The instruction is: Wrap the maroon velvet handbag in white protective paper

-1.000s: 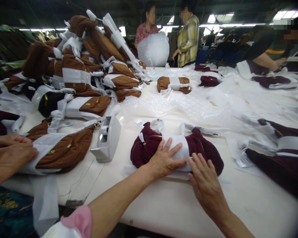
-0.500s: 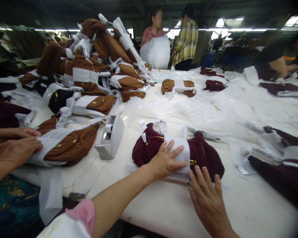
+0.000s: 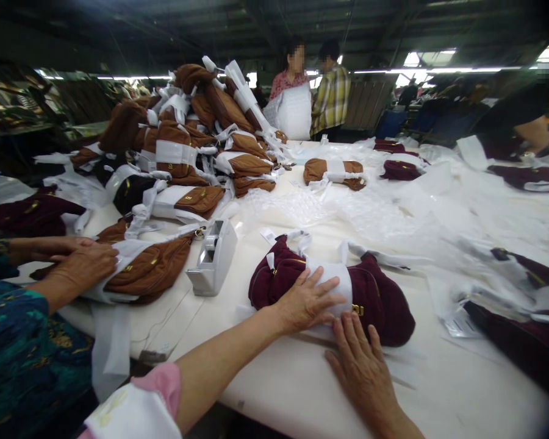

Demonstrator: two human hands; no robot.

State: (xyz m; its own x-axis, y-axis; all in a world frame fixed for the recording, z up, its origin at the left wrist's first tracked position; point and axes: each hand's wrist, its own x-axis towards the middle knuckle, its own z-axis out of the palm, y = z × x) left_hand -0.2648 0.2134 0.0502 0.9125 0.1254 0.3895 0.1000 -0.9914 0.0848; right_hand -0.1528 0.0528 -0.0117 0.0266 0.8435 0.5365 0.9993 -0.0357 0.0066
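In front of me a dark maroon handbag [image 3: 379, 305] lies on the white table, a band of white wrapping paper [image 3: 332, 274] around its middle. My left hand [image 3: 308, 299] rests flat on that paper with its fingers spread. Just right of it, my right hand [image 3: 359, 353] lies with fingers stretched out, the tips touching the bag's lower front edge beside a small gold emblem [image 3: 357, 310]. Paper-wrapped straps stand up behind the bag. Neither hand grips anything.
A grey tape dispenser [image 3: 213, 259] stands left of the bag. Beyond it, a co-worker's hands [image 3: 80, 262] press on a brown handbag [image 3: 150, 268]. Brown wrapped bags [image 3: 178, 158] are piled at the back left. Clear plastic wrap [image 3: 293, 207] spreads behind; a dark bag [image 3: 516, 329] lies right.
My right hand has slid left along the bag's lower edge, closer to my left hand. My left hand stays on the paper band. The whole view has shifted slightly.
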